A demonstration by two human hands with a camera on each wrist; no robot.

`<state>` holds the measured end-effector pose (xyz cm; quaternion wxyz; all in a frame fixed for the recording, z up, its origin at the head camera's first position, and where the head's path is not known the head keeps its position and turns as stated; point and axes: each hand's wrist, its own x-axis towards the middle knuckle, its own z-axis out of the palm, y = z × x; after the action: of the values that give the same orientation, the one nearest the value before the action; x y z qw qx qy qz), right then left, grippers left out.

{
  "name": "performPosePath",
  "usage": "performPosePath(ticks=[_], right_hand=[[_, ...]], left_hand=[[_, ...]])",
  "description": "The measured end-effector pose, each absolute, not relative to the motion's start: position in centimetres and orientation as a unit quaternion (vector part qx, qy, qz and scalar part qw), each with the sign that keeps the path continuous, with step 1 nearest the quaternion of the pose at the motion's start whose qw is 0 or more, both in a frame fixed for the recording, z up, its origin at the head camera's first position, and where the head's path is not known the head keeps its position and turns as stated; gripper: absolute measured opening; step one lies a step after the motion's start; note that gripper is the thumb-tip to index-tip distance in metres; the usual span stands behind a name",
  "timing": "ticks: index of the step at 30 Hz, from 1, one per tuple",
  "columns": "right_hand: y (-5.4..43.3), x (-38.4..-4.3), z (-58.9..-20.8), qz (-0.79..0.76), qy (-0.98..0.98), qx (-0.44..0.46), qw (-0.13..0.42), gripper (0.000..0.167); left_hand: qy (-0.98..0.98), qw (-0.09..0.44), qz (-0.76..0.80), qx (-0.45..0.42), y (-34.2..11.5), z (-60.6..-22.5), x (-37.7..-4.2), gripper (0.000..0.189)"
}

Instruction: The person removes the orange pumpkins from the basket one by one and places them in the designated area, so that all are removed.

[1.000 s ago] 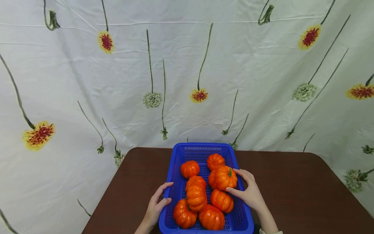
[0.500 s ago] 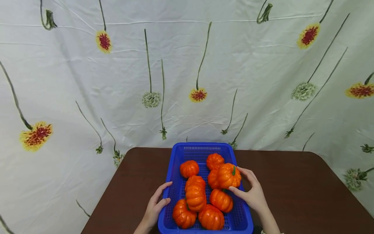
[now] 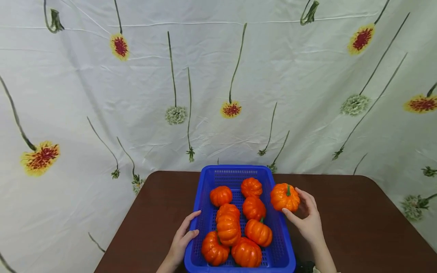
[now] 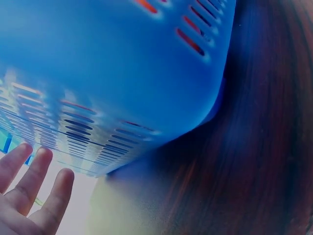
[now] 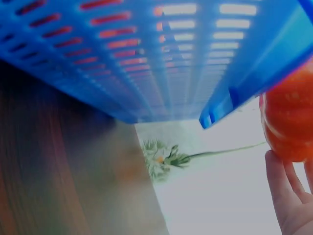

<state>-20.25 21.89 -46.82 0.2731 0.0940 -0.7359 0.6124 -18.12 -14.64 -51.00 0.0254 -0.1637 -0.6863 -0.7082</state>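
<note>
My right hand (image 3: 308,222) holds a small orange pumpkin (image 3: 282,196) with a green stem, thumb below and fingers on its far right side. The pumpkin is up over the right rim of a blue plastic basket (image 3: 288,246). In the right wrist view the pumpkin (image 5: 291,115) appears at the right, above the fingertips, beside the basket rim. My left hand (image 3: 179,242) rests against the basket's left side, fingertips and thumb at the rim. Its fingers (image 4: 58,198) look fairly straight beside the slotted wall in the left wrist view. Several orange pumpkins (image 3: 246,252) lie in the basket.
The basket stands on a dark brown table (image 3: 362,223) with rounded far corners. Behind the table hangs a pale cloth (image 3: 211,76) printed with flowers. Table surface stretches to both sides of the basket.
My right hand has lifted the green-stemmed pumpkin and carried it right, from on top of another pumpkin to over the basket's right rim. The left hand has stayed at the left rim.
</note>
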Motion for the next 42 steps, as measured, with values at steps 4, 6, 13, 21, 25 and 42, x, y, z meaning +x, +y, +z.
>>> performPosePath(ticks=[4, 6, 13, 21, 25, 42], right_hand=[[22.5, -20.4, -47.0, 0.622, -0.728, 0.036, 0.286, 0.069], [22.7, -20.5, -47.2, 0.623, -0.728, 0.007, 0.287, 0.068], [23.4, -20.7, -48.1, 0.608, -0.74, -0.056, 0.281, 0.067], [23.9, -21.0, -49.1, 0.604, -0.751, -0.085, 0.253, 0.072], [24.2, -21.3, -49.7, 0.602, -0.76, -0.103, 0.225, 0.076], [24.7, -21.8, -51.7, 0.577, -0.795, -0.123, 0.142, 0.082]], left_hand=[[-0.682, 0.022, -0.714, -0.157, -14.6, -51.0, -18.1, 0.047], [-0.681, 0.02, -0.716, -0.154, -14.5, -51.0, -18.1, 0.048], [-0.68, 0.019, -0.717, -0.152, -14.6, -51.0, -18.1, 0.048], [-0.68, 0.013, -0.716, -0.155, -14.6, -51.0, -18.1, 0.047], [-0.678, 0.006, -0.719, -0.155, -14.6, -51.0, -18.0, 0.048], [-0.681, 0.011, -0.714, -0.162, -14.6, -51.1, -18.1, 0.048]])
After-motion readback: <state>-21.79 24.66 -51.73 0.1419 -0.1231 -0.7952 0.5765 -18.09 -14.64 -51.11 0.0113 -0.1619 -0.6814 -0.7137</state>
